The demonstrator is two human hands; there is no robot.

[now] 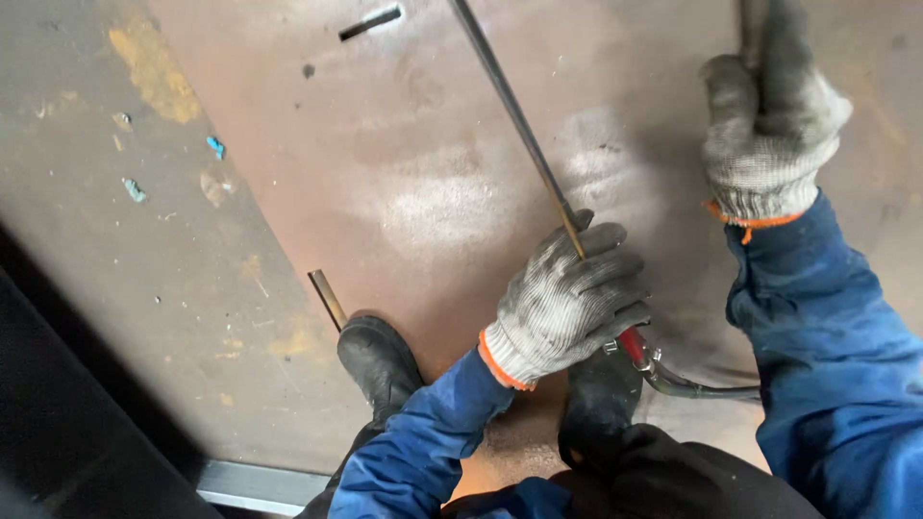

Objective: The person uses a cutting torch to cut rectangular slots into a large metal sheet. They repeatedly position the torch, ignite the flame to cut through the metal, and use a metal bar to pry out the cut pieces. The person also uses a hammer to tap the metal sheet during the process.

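The left hand (567,298), in a grey knitted cotton glove with an orange cuff, is wrapping its fingers tight around a long thin dark metal rod (514,115) with a red-collared fitting and grey hose (673,380) at its base. The rod is slanting over a rusty brown steel plate (423,192). The right hand (769,115), gloved alike, is clenching a dark upright bar (755,24). Black boots (380,360) are standing on the plate
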